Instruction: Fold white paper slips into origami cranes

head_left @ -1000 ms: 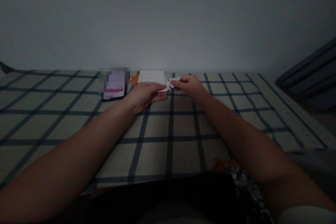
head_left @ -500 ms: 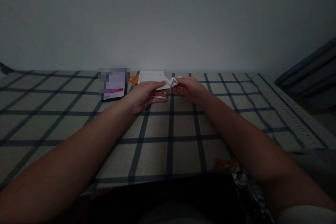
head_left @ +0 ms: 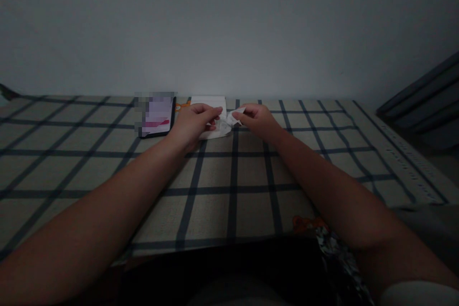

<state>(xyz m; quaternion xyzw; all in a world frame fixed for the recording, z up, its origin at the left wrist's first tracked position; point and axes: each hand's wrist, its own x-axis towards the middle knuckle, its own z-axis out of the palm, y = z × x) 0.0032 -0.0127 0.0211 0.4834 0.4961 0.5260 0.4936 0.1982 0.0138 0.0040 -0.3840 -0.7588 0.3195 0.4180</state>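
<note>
A thin white sheet of paper [head_left: 224,129], crumpled and gathered to a narrow waist, stretches between my two hands just above the table. My right hand [head_left: 261,118] pinches its right end between thumb and fingers, where the sheet flares out past the waist. On the other side, my left hand [head_left: 195,122] has its thumb and forefinger closed on the paper just left of the gathered part. The left hand's fingers partly hide the sheet's left portion. Flat white paper [head_left: 208,100] lies right behind the left hand, against the wall.
A phone or tablet [head_left: 158,114] with a lit screen, partly blurred out, lies left of my hands. Beside it an orange patterned piece [head_left: 182,106] shows. A checked cloth [head_left: 215,210] covers the table, with a wall [head_left: 229,28] behind and dark folded fabric [head_left: 426,105] at right.
My left hand has turned and drawn its fingers together on the paper. The sheet now spreads lower below the left fingers, and its right end has flared out in my right hand.
</note>
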